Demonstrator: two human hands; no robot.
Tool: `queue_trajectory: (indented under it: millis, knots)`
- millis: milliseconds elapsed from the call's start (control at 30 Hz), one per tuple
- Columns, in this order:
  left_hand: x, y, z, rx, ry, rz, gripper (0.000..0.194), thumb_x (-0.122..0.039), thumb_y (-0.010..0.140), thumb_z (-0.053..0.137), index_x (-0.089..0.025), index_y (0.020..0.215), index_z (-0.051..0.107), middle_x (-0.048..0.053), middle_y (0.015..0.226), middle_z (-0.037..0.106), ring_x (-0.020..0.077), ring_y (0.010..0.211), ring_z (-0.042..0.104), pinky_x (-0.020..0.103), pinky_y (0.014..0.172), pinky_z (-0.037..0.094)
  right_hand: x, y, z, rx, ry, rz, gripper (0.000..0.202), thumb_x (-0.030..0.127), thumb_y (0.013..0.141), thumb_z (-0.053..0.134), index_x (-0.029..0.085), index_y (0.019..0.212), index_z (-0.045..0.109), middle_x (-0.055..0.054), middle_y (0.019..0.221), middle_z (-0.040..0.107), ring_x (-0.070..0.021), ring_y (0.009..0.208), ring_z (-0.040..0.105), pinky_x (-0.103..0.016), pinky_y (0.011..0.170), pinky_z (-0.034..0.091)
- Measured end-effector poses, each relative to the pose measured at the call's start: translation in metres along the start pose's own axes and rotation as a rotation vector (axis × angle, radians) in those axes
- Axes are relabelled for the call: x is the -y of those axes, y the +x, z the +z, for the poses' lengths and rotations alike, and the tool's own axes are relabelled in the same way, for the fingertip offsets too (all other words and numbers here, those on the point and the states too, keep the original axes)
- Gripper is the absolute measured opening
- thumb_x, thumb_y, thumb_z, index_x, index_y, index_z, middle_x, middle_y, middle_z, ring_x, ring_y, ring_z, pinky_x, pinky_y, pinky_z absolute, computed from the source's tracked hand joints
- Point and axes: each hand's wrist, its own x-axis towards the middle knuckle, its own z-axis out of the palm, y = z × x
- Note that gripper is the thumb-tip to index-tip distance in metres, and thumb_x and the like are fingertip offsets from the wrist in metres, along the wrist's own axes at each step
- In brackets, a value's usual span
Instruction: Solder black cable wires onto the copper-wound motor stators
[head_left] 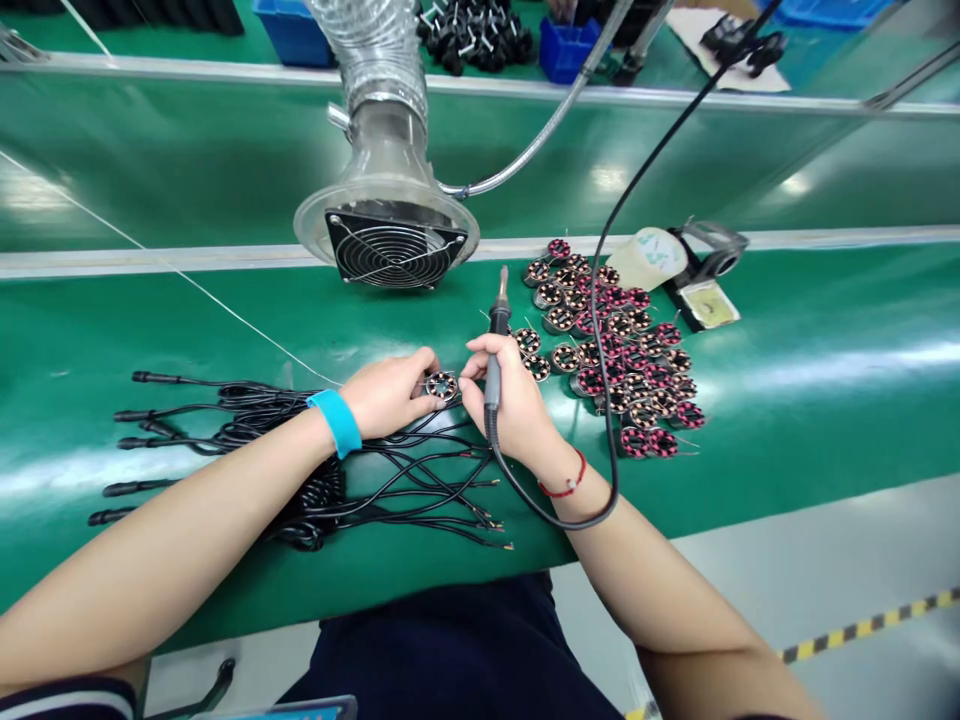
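Between the thumb and fingers of my left hand (386, 392) is a small round wound motor coil (441, 386), its ringed face turned up. My right hand (514, 400) grips a soldering iron (493, 375) like a pen, with the metal tip pointing up and away from the coil. The right fingertips come close to the coil; whether they touch it I cannot tell. Under and beside my left forearm lies a bundle of black cables (315, 500), their stripped ends towards the right. Many similar coils (622, 350), black with pink or copper-coloured faces, stand to the right of my right hand.
A fume extractor fan (397, 250) hangs over the bench (247, 320). The iron's black cord (600, 300) loops past my right wrist. At the back right are a tape roll (649, 258) and an iron stand (705, 300). Blue bins (568, 52) sit on the shelf.
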Motion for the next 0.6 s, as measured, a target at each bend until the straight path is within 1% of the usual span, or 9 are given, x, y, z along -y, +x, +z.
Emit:
queue_trajectory:
  millis: [100,167,300,367,433,500,533,600]
  knots:
    - [0.001,0.001,0.001,-0.003,0.004,0.012,0.028,-0.037,0.087,0.058,-0.019,0.106,0.049,0.002,0.079,0.062,0.0198,0.071,0.058,0.028,0.06,0.033,0.002,-0.008,0.0,0.064,-0.026,-0.044,0.04,0.012,0.083,0.055,0.025,0.118,0.041,-0.002,0.092,0.062,-0.0186,0.09,0.063,-0.038,0.086,0.051]
    - [0.001,0.001,0.002,-0.005,0.007,0.013,0.027,-0.038,0.087,0.058,-0.019,0.106,0.049,0.002,0.079,0.062,0.0197,0.071,0.057,0.028,0.06,0.033,0.0,-0.011,0.003,0.067,-0.023,-0.06,0.037,0.012,0.087,0.053,0.025,0.119,0.041,-0.002,0.094,0.063,-0.0187,0.091,0.063,-0.039,0.086,0.051]
    - [-0.001,0.001,0.002,-0.007,0.013,0.001,0.029,-0.039,0.087,0.057,-0.018,0.106,0.05,0.003,0.081,0.063,0.0199,0.071,0.057,0.028,0.06,0.034,-0.002,-0.011,0.008,0.035,-0.097,-0.127,0.032,0.014,0.091,0.05,0.025,0.12,0.044,-0.002,0.092,0.064,-0.0193,0.09,0.062,-0.04,0.086,0.051]
    - [-0.001,-0.001,-0.001,-0.007,-0.01,0.003,0.03,-0.039,0.086,0.057,-0.018,0.107,0.05,0.003,0.082,0.063,0.0199,0.072,0.058,0.029,0.062,0.035,-0.001,-0.01,0.008,0.002,-0.12,-0.143,0.034,0.014,0.09,0.051,0.025,0.122,0.043,-0.003,0.093,0.064,-0.02,0.092,0.061,-0.041,0.088,0.051]
    - [0.001,-0.005,-0.006,0.0,-0.044,-0.008,0.029,-0.039,0.087,0.055,-0.017,0.106,0.052,0.003,0.081,0.063,0.0198,0.072,0.058,0.029,0.063,0.037,0.0,-0.011,0.008,-0.049,-0.126,-0.123,0.039,0.015,0.088,0.054,0.025,0.124,0.041,-0.005,0.1,0.064,-0.0212,0.097,0.061,-0.042,0.091,0.051]
    - [0.005,-0.009,-0.011,0.012,-0.067,-0.028,0.023,-0.037,0.087,0.051,-0.018,0.099,0.055,0.003,0.08,0.063,0.0194,0.072,0.058,0.029,0.065,0.038,0.0,-0.011,0.009,-0.073,-0.145,-0.079,0.046,0.018,0.084,0.061,0.023,0.125,0.04,-0.008,0.109,0.062,-0.0238,0.104,0.06,-0.045,0.094,0.05]
    - [0.007,-0.011,-0.014,0.018,-0.074,-0.036,0.02,-0.036,0.087,0.049,-0.018,0.093,0.056,0.003,0.079,0.063,0.0191,0.072,0.057,0.029,0.065,0.038,0.0,-0.011,0.01,-0.061,-0.161,-0.056,0.049,0.02,0.082,0.064,0.022,0.125,0.041,-0.01,0.113,0.061,-0.0253,0.106,0.059,-0.046,0.095,0.05]
    - [0.012,-0.013,-0.017,0.019,-0.105,-0.039,0.019,-0.035,0.086,0.046,-0.019,0.082,0.056,0.003,0.075,0.062,0.0179,0.069,0.055,0.028,0.065,0.038,0.0,-0.011,0.012,0.004,-0.193,-0.033,0.053,0.022,0.079,0.068,0.021,0.125,0.042,-0.012,0.117,0.06,-0.0277,0.108,0.058,-0.049,0.096,0.049]
